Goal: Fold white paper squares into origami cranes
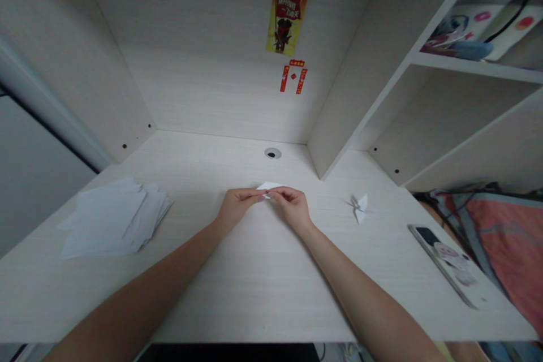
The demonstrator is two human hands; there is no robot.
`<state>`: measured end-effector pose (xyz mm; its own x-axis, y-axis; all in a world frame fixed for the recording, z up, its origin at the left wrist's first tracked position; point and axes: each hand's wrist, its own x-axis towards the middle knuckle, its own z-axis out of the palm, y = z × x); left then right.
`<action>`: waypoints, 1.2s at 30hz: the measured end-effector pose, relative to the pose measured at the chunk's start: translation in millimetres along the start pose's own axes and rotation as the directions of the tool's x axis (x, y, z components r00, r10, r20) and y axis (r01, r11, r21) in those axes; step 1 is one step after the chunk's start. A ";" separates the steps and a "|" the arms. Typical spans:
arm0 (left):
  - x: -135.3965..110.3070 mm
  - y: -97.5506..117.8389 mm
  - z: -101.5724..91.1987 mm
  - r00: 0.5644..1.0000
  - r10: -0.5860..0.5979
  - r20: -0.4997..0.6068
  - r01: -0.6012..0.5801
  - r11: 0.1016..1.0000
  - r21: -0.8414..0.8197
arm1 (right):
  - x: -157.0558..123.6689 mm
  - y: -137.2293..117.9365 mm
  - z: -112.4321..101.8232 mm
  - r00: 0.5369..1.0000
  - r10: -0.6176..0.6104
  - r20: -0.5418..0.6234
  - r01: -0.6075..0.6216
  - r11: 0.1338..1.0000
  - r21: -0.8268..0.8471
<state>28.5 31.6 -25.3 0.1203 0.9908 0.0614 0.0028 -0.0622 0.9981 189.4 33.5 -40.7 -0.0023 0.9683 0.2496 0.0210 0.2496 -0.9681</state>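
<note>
Several white sheets (114,218) are lying in a loose, fanned pile on the left part of the pale desk (254,283), well apart from the hands. Moving right, the left hand (234,207) is pinching the left edge of a small folded paper (268,186), its fingers (250,194) closed on it. The folded paper is sitting at the middle of the desk, low over the surface; whether it is touching the desk cannot be told. The right hand (293,207) is gripping the paper's right edge, its fingers curled tight onto it, the tips of both hands nearly meeting. Just behind the hands, a round cable hole (272,153) is showing in the desk. Farther right, a white paper crane (360,207) is resting on the desk, and a phone (449,264) is lying near the right edge.
</note>
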 end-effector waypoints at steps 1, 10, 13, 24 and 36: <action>-0.1 0.2 0.3 1.000 0.005 -0.007 -0.005 1.000 -0.005 | -0.4 -0.3 1.2 1.000 -0.005 -0.018 0.005 1.000 0.000; -0.1 -2.4 0.5 0.994 -0.030 -0.100 0.028 0.999 -0.015 | -0.9 -2.0 4.4 0.995 0.020 -0.098 -0.013 0.997 0.070; -0.6 -0.2 0.2 0.993 -0.031 -0.118 0.030 1.000 -0.007 | -0.8 -0.8 4.9 0.995 0.032 -0.099 -0.022 0.995 0.095; -1.4 -2.8 3.0 0.996 -0.028 -0.081 0.020 0.995 -0.094 | -2.5 -3.5 4.6 0.997 -0.014 -0.076 0.016 0.999 0.034; -4.4 5.8 5.8 0.994 -0.044 -0.100 0.033 0.993 -0.111 | -3.0 -3.9 6.0 0.996 0.043 -0.080 -0.036 0.995 0.090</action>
<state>33.7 26.2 -19.8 0.0197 0.9996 0.0182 -0.1040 -0.0161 0.9945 183.3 29.7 -37.8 0.0787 0.9749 0.2083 -0.0686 0.2137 -0.9745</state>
